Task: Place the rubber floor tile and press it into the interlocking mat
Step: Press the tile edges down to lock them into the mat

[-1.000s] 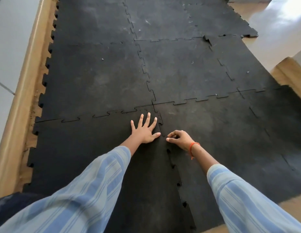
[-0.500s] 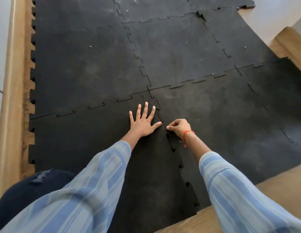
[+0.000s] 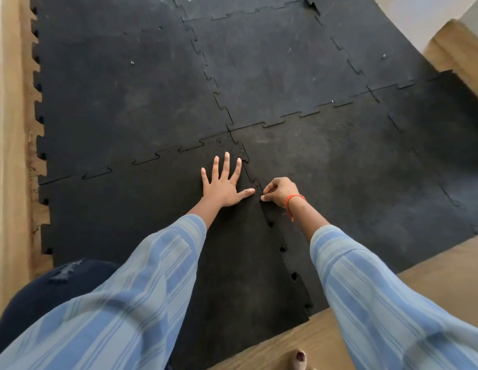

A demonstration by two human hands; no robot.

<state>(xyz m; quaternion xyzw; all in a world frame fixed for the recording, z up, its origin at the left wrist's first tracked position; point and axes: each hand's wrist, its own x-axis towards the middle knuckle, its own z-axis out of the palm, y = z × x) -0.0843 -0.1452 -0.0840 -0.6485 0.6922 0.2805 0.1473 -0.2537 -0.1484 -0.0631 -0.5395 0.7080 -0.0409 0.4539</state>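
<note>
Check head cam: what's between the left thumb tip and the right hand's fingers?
Only the toothed seam of the rubber tile in the head view. The left hand lies flat on the tile; the right hand pinches at the seam edge.

left hand [image 3: 223, 184] flat, fingers spread; right hand [image 3: 279, 192] curled, fingertips pinched, both arms outstretched.
</note>
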